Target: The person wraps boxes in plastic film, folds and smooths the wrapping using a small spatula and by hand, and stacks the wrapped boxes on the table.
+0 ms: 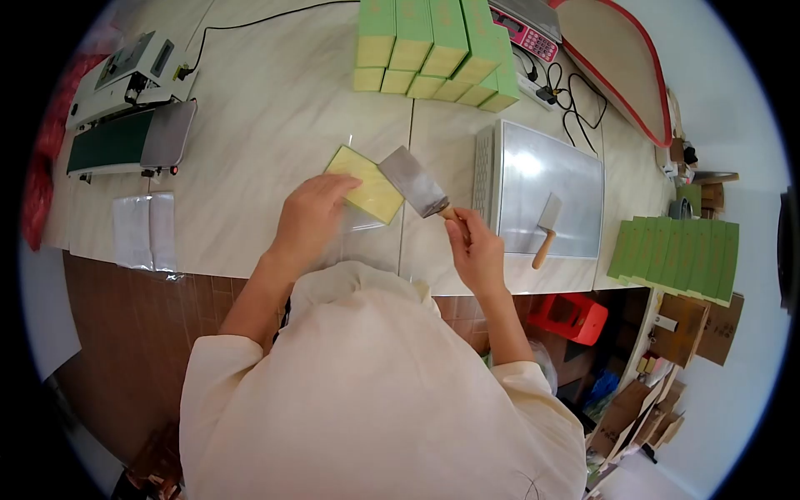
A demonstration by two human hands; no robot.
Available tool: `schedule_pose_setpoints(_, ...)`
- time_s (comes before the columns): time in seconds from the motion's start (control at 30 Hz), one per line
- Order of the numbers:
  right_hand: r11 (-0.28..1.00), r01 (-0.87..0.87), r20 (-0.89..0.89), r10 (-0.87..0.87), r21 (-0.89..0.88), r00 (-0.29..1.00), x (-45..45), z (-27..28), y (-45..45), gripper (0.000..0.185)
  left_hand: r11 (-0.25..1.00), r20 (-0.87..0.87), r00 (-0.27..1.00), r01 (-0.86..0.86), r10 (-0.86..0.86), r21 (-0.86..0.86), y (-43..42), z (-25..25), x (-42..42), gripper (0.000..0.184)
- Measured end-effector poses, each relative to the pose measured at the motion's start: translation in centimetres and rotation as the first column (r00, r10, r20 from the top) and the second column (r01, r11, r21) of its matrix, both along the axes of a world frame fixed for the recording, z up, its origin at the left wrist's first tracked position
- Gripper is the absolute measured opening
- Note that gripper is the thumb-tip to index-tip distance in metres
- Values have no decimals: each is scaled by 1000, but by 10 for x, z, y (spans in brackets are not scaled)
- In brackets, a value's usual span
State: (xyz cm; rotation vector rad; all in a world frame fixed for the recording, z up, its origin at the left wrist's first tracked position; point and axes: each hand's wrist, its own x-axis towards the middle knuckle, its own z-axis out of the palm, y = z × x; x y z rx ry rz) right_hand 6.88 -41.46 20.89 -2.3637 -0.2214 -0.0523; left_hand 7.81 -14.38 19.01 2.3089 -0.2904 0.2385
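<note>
My left hand (312, 215) holds a pale yellow box (371, 196) on the table, its fingers over the box's left side. Clear plastic film (365, 223) shows at the box's near edge, and a bit sticks out at its far edge. In my right hand (477, 248) is a scraper (412, 179) with a wide metal blade and a wooden handle, gripped by the handle. The blade lies over or against the box's right corner; whether it presses on it I cannot tell. A second scraper (547, 225) rests on a flat metal-topped appliance (521, 158) to the right.
Green and yellow boxes (429, 42) are stacked at the back. More green boxes (677, 258) stand at the right. A sealing machine (125, 125) and clear film sheets (143, 232) are at the left. Cables (575, 104) lie back right; a red stool (571, 318) stands below the table.
</note>
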Motion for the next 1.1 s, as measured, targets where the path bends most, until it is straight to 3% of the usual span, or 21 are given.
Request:
schedule_pose_setpoints(0.13, 997, -78, 25, 78, -31, 997, -1, 10, 15, 14, 994, -47, 997, -61, 56, -95, 20, 1, -1, 38)
schedule_pose_setpoints(0.23, 992, -126, 58, 126, -9, 990, -3, 7, 24, 14, 987, -10, 1000, 12, -13, -158, 32, -8, 4, 42)
schedule_pose_setpoints(0.33, 988, -155, 24, 156, -24, 987, -3, 12, 30, 14, 992, -18, 993, 114, -115, -47, 30, -3, 7, 43)
schedule_pose_setpoints(0.43, 983, -182, 21, 183, -18, 983, -3, 14, 35, 15, 971, -103, 970, 210, -222, -113, 29, -6, 13, 43)
schedule_pose_setpoints(0.53, 979, -205, -15, 205, -6, 979, -3, 16, 35, 15, 950, -42, 955, 287, -294, -120, 29, -11, 23, 33)
schedule_pose_setpoints(0.6, 976, -217, -46, 217, 3, 975, -2, 17, 35, 15, 902, -88, 934, 304, -345, -307, 29, -11, 28, 18)
schedule_pose_setpoints(0.7, 975, -224, -80, 224, 10, 971, -2, 16, 34, 14, 880, -178, 924, 243, -337, -408, 28, -8, 36, 8)
schedule_pose_setpoints(1.1, 976, -213, -126, 216, 36, 968, -4, 15, 40, 11, 896, -216, 916, 243, -339, -372, 28, -12, 51, 13)
